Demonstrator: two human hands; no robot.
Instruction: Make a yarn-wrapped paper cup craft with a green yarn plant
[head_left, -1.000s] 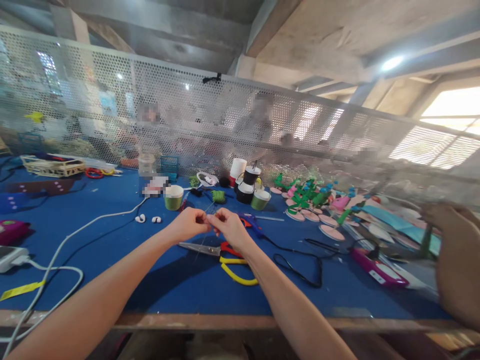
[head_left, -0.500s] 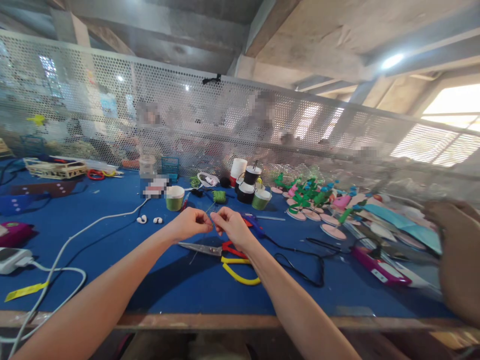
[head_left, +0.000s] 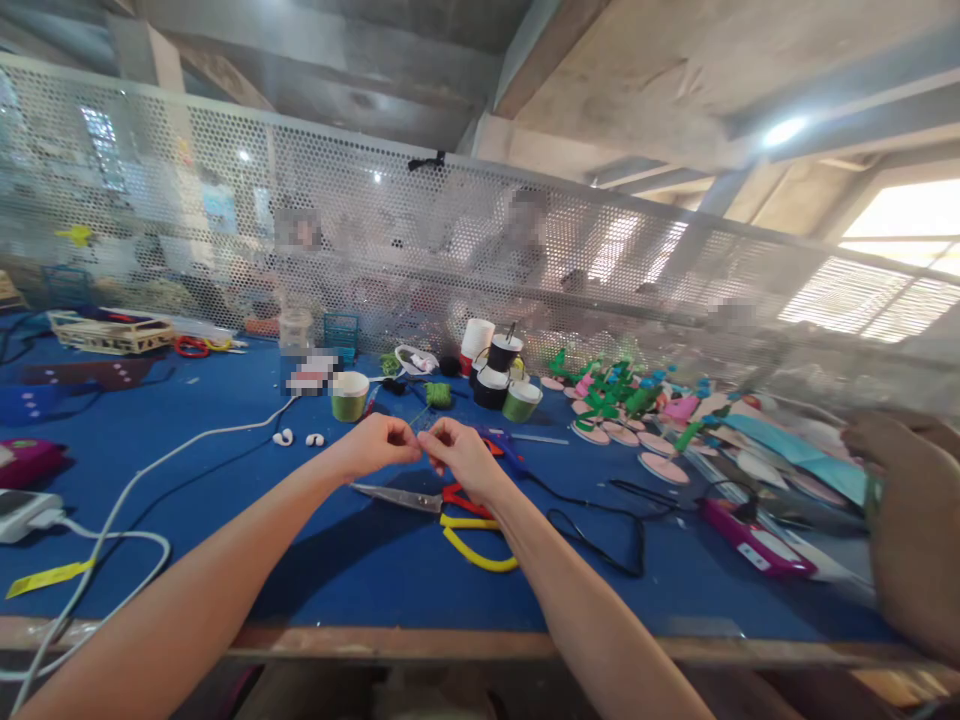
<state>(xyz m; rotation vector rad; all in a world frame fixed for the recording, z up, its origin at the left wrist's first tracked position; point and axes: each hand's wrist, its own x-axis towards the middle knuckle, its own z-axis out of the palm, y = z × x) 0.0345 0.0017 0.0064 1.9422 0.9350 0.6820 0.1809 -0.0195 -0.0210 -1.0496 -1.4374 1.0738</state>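
Close together above the blue tabletop, my left hand (head_left: 381, 445) and my right hand (head_left: 459, 452) each pinch with thumb and forefinger. A thin green thread (head_left: 421, 414) runs between them toward a ball of green yarn (head_left: 438, 395) behind; its end in my fingers is too fine to make out. Under my hands lie large scissors (head_left: 480, 545) with red and yellow handles, blades pointing left. A blue glue gun (head_left: 510, 455) with a black cord sits just beyond my right wrist.
Paper tubs (head_left: 350, 397) and stacked spools (head_left: 493, 385) stand behind my hands. Green and pink craft pieces on round bases (head_left: 600, 415) crowd the right, near another person's arm (head_left: 907, 520). White earbuds (head_left: 283, 438), a white cable (head_left: 142, 470) and a purple power strip (head_left: 757, 540) lie about.
My two hands stay nearly in place, with their fingertips slightly shifted left. The view has moved a little. The other person's hand at the right has shifted slightly.
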